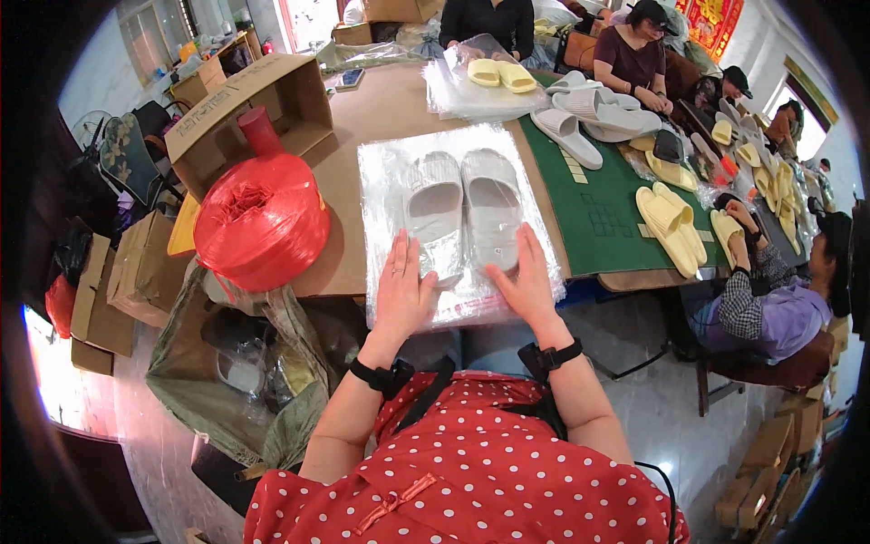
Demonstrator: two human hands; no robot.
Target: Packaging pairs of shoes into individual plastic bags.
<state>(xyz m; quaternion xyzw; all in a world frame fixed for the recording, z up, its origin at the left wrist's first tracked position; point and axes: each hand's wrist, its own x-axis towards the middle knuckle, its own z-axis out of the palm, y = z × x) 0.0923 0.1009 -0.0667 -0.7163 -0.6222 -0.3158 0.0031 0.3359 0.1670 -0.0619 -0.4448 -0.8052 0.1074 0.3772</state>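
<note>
A pair of light grey slide slippers [492, 201] lies side by side on the table before me, toes pointing away, within a clear plastic bag [381, 195]. The bag rests on what looks like a pile of similar bags, reaching over the table's near edge. My left hand [403, 283] lies flat on the plastic by the heel of the left slipper, fingers stretched out. Against the heel of the right slipper, my right hand [526, 276] rests with its thumb spread from the fingers. Neither hand grips anything.
To the left are a big roll of red plastic twine [263, 222] and an open cardboard box [245, 118]. Below them hangs an open sack [195, 363] holding bagged slippers. A green mat [589, 218] at right carries grey and yellow slippers [671, 227]. Several co-workers sit around the tables.
</note>
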